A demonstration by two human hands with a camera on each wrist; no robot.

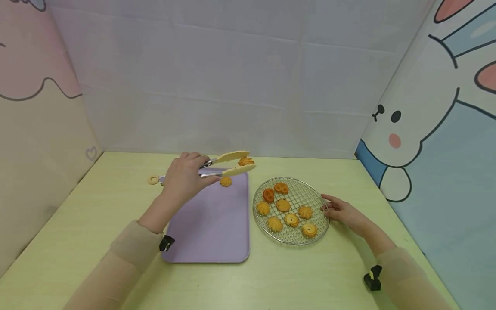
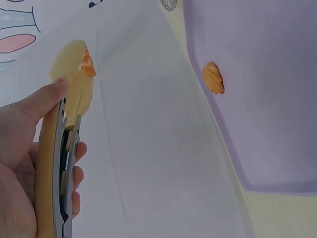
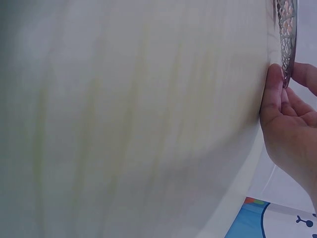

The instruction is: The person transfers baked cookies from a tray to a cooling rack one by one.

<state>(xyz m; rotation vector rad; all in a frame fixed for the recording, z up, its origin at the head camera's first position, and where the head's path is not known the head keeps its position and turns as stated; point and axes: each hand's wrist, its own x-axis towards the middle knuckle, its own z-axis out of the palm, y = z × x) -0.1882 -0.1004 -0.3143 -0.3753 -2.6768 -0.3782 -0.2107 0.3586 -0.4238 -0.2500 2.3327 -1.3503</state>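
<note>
My left hand point(image 1: 185, 175) grips a pair of tongs point(image 1: 239, 169) with cream-coloured tips and metal arms. Between the tips sits a golden ridged cookie point(image 1: 246, 161), raised above the far right corner of the lilac tray point(image 1: 209, 228). A swirled cookie point(image 1: 226, 181) lies on the tray near its far edge. To the right, my right hand point(image 1: 346, 215) pinches the rim of a round wire mesh rack point(image 1: 300, 193), thumb on one side and fingers on the other in the right wrist view. Several cookies rest on the rack, among them a reddish pretzel-shaped one point(image 1: 268, 195).
Tray and rack stand side by side on a pale yellow-green table point(image 1: 286, 280). A whitish sheet point(image 1: 240, 77) hangs behind the table's far edge. Side panels with cartoon drawings point(image 1: 418, 129) border it left and right.
</note>
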